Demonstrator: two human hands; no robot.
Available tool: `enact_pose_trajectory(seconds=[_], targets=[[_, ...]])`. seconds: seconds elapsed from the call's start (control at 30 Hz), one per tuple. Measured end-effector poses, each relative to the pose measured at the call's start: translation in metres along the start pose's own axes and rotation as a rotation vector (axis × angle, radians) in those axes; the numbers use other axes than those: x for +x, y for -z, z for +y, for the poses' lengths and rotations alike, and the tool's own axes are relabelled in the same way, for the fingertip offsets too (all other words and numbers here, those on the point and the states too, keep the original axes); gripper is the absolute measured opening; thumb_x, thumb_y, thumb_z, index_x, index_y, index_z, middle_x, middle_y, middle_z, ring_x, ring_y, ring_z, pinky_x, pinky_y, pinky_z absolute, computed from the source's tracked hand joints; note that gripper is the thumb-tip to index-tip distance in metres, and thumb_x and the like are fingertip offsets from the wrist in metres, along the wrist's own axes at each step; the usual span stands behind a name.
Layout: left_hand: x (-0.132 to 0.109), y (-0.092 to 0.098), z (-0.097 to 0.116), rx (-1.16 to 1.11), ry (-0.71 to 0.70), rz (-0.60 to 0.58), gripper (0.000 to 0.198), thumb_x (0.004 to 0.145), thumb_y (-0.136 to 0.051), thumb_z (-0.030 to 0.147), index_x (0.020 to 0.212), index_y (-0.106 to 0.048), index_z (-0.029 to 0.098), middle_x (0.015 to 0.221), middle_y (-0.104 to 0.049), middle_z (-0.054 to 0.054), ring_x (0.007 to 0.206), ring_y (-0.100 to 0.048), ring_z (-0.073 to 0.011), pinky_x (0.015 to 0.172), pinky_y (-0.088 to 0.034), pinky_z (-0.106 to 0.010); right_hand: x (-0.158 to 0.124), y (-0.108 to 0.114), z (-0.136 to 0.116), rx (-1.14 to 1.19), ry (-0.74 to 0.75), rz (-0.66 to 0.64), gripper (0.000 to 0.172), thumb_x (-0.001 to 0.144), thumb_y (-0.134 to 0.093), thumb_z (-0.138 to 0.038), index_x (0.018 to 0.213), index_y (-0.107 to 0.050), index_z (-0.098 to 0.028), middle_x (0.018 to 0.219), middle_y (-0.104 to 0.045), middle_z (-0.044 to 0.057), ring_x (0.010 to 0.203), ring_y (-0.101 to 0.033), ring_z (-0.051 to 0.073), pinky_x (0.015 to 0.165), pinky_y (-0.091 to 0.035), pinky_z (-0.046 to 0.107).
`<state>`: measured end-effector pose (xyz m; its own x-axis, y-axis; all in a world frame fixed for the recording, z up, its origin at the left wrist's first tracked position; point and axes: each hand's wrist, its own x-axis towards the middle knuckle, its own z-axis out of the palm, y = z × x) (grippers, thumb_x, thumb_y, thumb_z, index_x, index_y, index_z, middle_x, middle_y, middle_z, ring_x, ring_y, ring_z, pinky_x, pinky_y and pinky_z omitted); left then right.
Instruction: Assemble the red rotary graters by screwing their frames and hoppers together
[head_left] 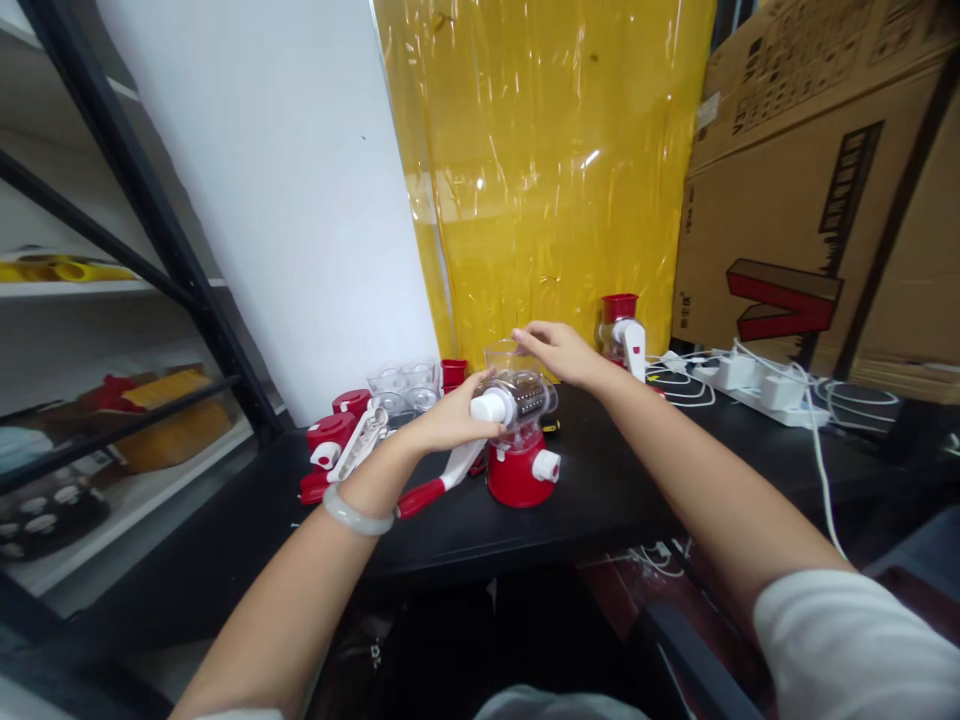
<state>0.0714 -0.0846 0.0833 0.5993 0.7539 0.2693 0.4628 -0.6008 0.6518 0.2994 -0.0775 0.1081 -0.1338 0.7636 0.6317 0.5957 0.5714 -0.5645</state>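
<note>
A rotary drum grater with a red base (517, 475) stands upright on the black table. Its clear housing holds a dark perforated drum (531, 394) lying on its side, with a white hub (489, 407) facing me. From the hub a white crank with a red grip (421, 497) slants down to the left. My left hand (448, 412) is closed around the left side of the housing, beside the hub. My right hand (559, 350) has its fingertips at the rim of the clear hopper (504, 352) on top, thumb and fingers close together. A white knob (546, 466) sits on the base.
Left of the grater are red bases (330, 435), clear housings (405, 380) and white crank handles (361, 440). Another red-and-white grater (622, 330) stands at the back right. A power strip (772, 395) with cables and a big cardboard box (795, 220) are on the right.
</note>
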Motion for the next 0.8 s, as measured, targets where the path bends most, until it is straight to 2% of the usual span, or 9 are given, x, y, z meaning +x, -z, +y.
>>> enact_pose_trajectory(seconds=[0.1,0.17,0.23,0.3,0.37,0.5,0.6,0.7,0.8], targets=[[-0.003,0.016,-0.01,-0.042,-0.031,-0.043,0.077,0.073,-0.077,0.032,0.145,-0.051,0.019,0.143,-0.061,-0.017,0.125,-0.063,-0.0318,0.104,-0.052,-0.051,-0.024,-0.023,0.03,0.429,-0.033,0.161,0.057,0.08,-0.058,-0.074,0.1,-0.06,-0.021,0.106,-0.071,0.01,0.102,-0.067,0.021,0.092,-0.053,0.04],[-0.007,0.024,-0.016,-0.111,-0.066,-0.059,0.066,0.078,-0.073,0.032,0.141,-0.055,0.026,0.141,-0.064,-0.012,0.124,-0.065,-0.0296,0.103,-0.054,-0.051,-0.044,-0.042,0.044,0.581,-0.091,0.325,0.057,0.074,-0.065,-0.074,0.102,-0.056,-0.025,0.107,-0.067,0.006,0.101,-0.066,0.021,0.09,-0.055,0.04],[-0.013,0.027,-0.02,-0.145,-0.102,-0.057,0.057,0.084,-0.07,0.034,0.139,-0.057,0.03,0.14,-0.064,-0.009,0.125,-0.064,-0.0278,0.103,-0.054,-0.051,-0.063,-0.06,0.051,0.644,-0.177,0.394,0.055,0.071,-0.069,-0.072,0.096,-0.053,-0.027,0.098,-0.065,0.004,0.092,-0.067,0.021,0.085,-0.057,0.04],[-0.019,0.026,-0.023,-0.117,-0.138,-0.022,0.048,0.089,-0.066,0.037,0.137,-0.058,0.031,0.139,-0.065,-0.009,0.128,-0.062,-0.027,0.105,-0.054,-0.051,-0.076,-0.073,0.052,0.645,-0.208,0.339,0.052,0.068,-0.073,-0.071,0.087,-0.052,-0.027,0.089,-0.065,0.003,0.083,-0.067,0.022,0.082,-0.058,0.042],[-0.024,0.02,-0.027,-0.085,-0.159,0.035,0.044,0.093,-0.06,0.04,0.135,-0.057,0.03,0.139,-0.065,-0.009,0.129,-0.061,-0.0268,0.105,-0.053,-0.05,-0.081,-0.078,0.049,0.634,-0.2,0.221,0.049,0.067,-0.078,-0.064,0.088,-0.056,-0.026,0.09,-0.069,0.004,0.086,-0.069,0.023,0.086,-0.057,0.044],[-0.027,-0.003,-0.038,-0.064,-0.105,0.212,0.049,0.099,-0.048,0.047,0.14,-0.048,0.02,0.143,-0.057,-0.016,0.127,-0.059,-0.0274,0.101,-0.054,-0.049,-0.076,-0.071,0.041,0.71,-0.191,-0.012,0.056,0.063,-0.088,-0.048,0.108,-0.067,-0.023,0.108,-0.076,0.008,0.101,-0.072,0.026,0.098,-0.054,0.046],[-0.023,-0.022,-0.045,0.027,-0.098,0.411,0.046,0.1,-0.043,0.047,0.133,-0.05,0.016,0.138,-0.057,-0.017,0.128,-0.056,-0.0275,0.107,-0.047,-0.05,-0.072,-0.063,0.042,0.784,-0.22,-0.137,0.055,0.062,-0.089,-0.047,0.106,-0.072,-0.02,0.104,-0.078,0.009,0.099,-0.074,0.025,0.101,-0.053,0.047],[-0.019,-0.031,-0.049,0.104,-0.146,0.552,0.039,0.101,-0.041,0.048,0.121,-0.054,0.017,0.124,-0.063,-0.015,0.121,-0.058,-0.0261,0.108,-0.044,-0.048,-0.073,-0.062,0.043,0.812,-0.233,-0.163,0.05,0.061,-0.089,-0.048,0.099,-0.075,-0.018,0.097,-0.079,0.008,0.096,-0.075,0.025,0.102,-0.052,0.047],[-0.017,-0.03,-0.049,0.138,-0.155,0.524,0.04,0.102,-0.039,0.05,0.118,-0.054,0.017,0.11,-0.069,-0.011,0.103,-0.065,-0.0245,0.097,-0.049,-0.043,-0.076,-0.065,0.043,0.811,-0.215,-0.135,0.05,0.063,-0.088,-0.05,0.099,-0.075,-0.018,0.097,-0.08,0.009,0.097,-0.075,0.025,0.102,-0.051,0.047]])
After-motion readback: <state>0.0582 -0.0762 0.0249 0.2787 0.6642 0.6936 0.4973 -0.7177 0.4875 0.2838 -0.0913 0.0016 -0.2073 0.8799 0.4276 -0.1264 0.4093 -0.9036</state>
